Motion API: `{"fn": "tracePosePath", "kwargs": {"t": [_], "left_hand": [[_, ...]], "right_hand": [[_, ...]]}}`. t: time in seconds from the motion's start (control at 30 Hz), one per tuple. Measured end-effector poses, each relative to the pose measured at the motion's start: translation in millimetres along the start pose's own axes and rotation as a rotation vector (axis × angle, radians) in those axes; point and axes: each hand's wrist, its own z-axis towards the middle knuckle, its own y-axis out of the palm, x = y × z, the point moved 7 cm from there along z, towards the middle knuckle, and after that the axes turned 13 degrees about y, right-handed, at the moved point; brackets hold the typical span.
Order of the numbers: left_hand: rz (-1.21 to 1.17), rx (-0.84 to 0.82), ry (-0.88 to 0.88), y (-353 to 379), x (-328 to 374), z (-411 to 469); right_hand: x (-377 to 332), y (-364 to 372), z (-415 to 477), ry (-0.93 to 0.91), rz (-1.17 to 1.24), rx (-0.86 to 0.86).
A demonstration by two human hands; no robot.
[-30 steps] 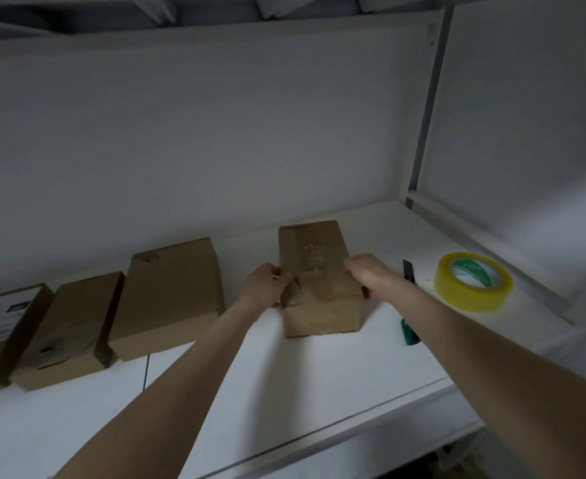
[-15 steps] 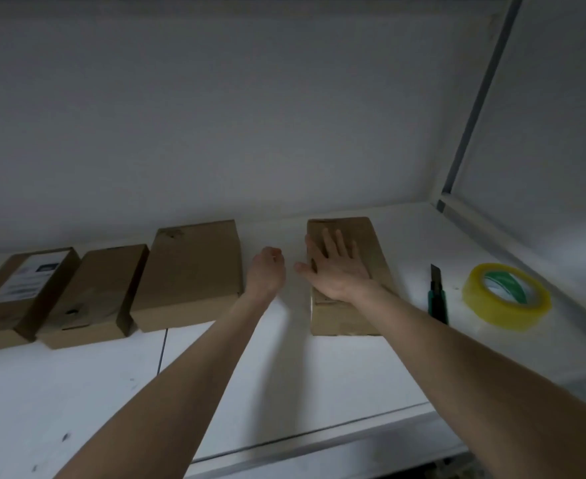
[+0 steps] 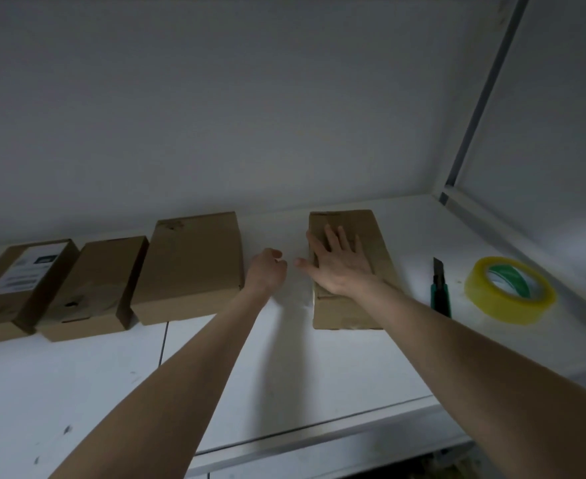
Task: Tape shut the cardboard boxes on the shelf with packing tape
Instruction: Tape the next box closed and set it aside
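- Moved off the side of the box (image 3: 350, 305), the right hand (image 3: 339, 267) lies flat on top, fingers straight.
- Beside it the left hand (image 3: 267, 271), loosely curled, holds nothing.

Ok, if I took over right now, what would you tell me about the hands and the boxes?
Right hand lies flat on the rightmost box; left hand is loosely curled beside it, holding nothing. Tape roll and knife lie on the shelf to the right, untouched. Three more boxes sit to the left. Too dim to tell which are taped: check seams, then tape.
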Motion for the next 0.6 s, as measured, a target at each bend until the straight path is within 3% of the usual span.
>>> {"fn": "tracePosePath", "kwargs": {"t": [0.47, 0.6], "left_hand": [[0.081, -0.035, 0.001, -2.4, -2.1, -8.0], [0.085, 0.008, 0.032, -18.7, 5.1, -7.4]], "right_hand": [[0.6, 1.3, -0.6, 0.005, 0.018, -0.036], [9.4, -32.9, 2.1, 0.012, 0.428, -0.087]]}}
